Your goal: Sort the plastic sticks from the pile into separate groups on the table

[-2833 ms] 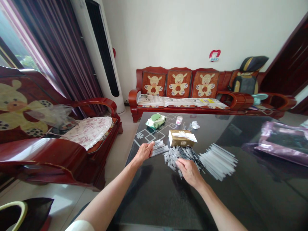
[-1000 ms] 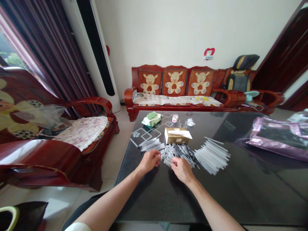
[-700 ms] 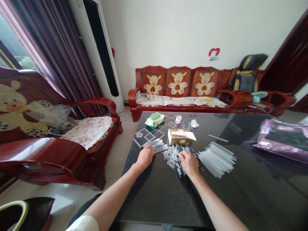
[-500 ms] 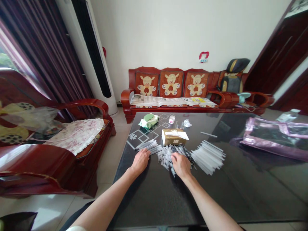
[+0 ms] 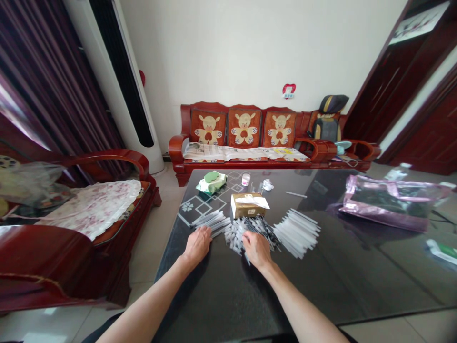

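My left hand (image 5: 198,242) is closed, its fingertips at the near end of a left pile of thin whitish sticks (image 5: 214,220), possibly pens; what it pinches is too small to make out. Over a middle heap of short white pieces (image 5: 233,236), my right hand (image 5: 257,248) has its thumb and fingers pressed together, hiding whatever is between them. Thin black sticks (image 5: 266,228) lie just beyond that hand. To its right, a fanned pile of longer translucent white tubes (image 5: 297,233) rests on the dark table (image 5: 228,295).
Behind the heaps stands a gold tissue box (image 5: 246,209). Farther back are a green wipes pack (image 5: 212,183), a small white jar (image 5: 246,179) and crumpled tissue (image 5: 267,185). One loose stick (image 5: 296,194) lies apart. A clear purple-edged bag (image 5: 389,202) occupies the right side.
The camera view has turned slightly right, so everything sits farther left in the picture. Both hands stay at the same piles, with little other visible movement.
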Motion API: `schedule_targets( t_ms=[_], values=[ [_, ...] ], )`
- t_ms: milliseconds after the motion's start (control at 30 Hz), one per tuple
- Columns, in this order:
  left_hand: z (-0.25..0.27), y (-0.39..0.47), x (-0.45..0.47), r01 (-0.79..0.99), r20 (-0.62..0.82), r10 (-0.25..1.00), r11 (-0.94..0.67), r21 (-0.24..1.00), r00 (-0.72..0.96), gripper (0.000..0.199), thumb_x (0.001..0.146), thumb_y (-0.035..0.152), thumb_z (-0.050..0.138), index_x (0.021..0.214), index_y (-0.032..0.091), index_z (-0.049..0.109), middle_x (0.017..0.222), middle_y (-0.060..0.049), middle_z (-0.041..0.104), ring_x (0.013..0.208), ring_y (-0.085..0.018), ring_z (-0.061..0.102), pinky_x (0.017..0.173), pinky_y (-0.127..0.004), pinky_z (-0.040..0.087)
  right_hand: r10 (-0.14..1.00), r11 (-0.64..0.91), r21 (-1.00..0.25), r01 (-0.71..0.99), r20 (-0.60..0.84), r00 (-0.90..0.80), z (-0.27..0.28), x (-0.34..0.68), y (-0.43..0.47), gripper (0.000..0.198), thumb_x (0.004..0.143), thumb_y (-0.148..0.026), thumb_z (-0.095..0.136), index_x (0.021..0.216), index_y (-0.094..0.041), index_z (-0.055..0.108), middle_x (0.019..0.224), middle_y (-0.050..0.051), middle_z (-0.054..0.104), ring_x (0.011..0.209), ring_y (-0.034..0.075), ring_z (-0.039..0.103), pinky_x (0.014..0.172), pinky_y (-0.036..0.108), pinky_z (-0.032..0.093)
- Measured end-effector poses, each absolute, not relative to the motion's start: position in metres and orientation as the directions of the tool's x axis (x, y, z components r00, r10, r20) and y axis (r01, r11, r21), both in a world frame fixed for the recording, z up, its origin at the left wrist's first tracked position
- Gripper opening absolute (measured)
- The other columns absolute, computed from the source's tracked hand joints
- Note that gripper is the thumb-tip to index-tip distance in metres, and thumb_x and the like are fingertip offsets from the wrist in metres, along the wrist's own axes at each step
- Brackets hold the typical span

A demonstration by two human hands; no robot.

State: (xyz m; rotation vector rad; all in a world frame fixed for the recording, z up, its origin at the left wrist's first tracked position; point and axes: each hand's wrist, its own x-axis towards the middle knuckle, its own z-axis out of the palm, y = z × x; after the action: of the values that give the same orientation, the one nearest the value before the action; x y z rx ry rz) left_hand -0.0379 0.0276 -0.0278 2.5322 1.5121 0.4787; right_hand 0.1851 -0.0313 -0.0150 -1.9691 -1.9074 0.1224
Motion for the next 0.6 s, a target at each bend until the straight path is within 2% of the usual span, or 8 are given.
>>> schedule_targets(
  t_ms=[100,200,267,333,433,600],
  values=[
    [-0.023,0.030,-0.040,0.812,0.240,0.905,-0.422,0.404,0.351,0.013,0.085,0.020,0.049,0.087,0.018,0.061,0.088,-0.011,0.064,0.089,-0.025,0.060,0.082,-0.034,0.042,0.974,0.004,-0.359,0.933,0.213,0.077,-0.013,0.185,-0.031,0.026,0.092,-0.027,0.045,0.085,-0.022,0.070,0.077,0.005,0.074,0.073,0.017,0.066,0.060,0.025,0.034],
    [-0.018,0.033,-0.040,0.695,0.194,0.947,-0.319,0.644,0.255,0.011,0.081,0.023,0.053,0.085,0.019,0.062,0.076,-0.005,0.064,0.075,-0.020,0.060,0.072,-0.031,0.045,0.969,0.021,-0.389,0.921,0.235,0.077,-0.011,0.186,-0.031,0.026,0.091,-0.027,0.046,0.086,-0.023,0.071,0.076,0.005,0.073,0.072,0.018,0.066,0.061,0.025,0.035],
    [-0.016,0.033,-0.036,0.481,0.097,0.960,-0.216,0.849,0.261,0.014,0.078,0.026,0.057,0.087,0.019,0.064,0.069,-0.003,0.063,0.064,-0.017,0.059,0.063,-0.027,0.045,0.965,0.036,-0.419,0.907,0.250,0.077,-0.010,0.186,-0.030,0.027,0.090,-0.027,0.046,0.085,-0.023,0.071,0.076,0.005,0.073,0.072,0.018,0.065,0.062,0.025,0.036],
    [-0.014,0.030,-0.030,0.199,-0.001,0.947,-0.066,0.978,0.321,0.023,0.076,0.032,0.061,0.094,0.018,0.064,0.069,-0.003,0.064,0.061,-0.016,0.058,0.055,-0.025,0.044,0.962,0.050,-0.456,0.889,0.263,0.081,-0.009,0.186,-0.030,0.027,0.090,-0.027,0.046,0.083,-0.023,0.072,0.075,0.005,0.072,0.071,0.018,0.065,0.062,0.026,0.037],
    [-0.009,0.020,-0.022,-0.048,-0.078,0.903,0.108,0.993,0.423,0.033,0.072,0.039,0.069,0.095,0.016,0.064,0.074,-0.004,0.065,0.062,-0.014,0.058,0.056,-0.024,0.044,0.957,0.084,-0.511,0.856,0.281,0.074,-0.008,0.185,-0.031,0.027,0.088,-0.028,0.047,0.081,-0.023,0.072,0.073,0.006,0.072,0.071,0.019,0.064,0.062,0.026,0.038],
    [-0.001,0.004,-0.013,-0.174,-0.103,0.836,0.230,0.958,0.539,0.037,0.072,0.041,0.073,0.093,0.014,0.061,0.079,-0.004,0.065,0.064,-0.012,0.061,0.058,-0.023,0.046,0.962,0.162,-0.646,0.746,0.273,0.027,-0.003,0.184,-0.033,0.031,0.090,-0.032,0.045,0.073,-0.021,0.068,0.063,0.004,0.068,0.060,0.017,0.060,0.058,0.026,0.039]
  ],
)
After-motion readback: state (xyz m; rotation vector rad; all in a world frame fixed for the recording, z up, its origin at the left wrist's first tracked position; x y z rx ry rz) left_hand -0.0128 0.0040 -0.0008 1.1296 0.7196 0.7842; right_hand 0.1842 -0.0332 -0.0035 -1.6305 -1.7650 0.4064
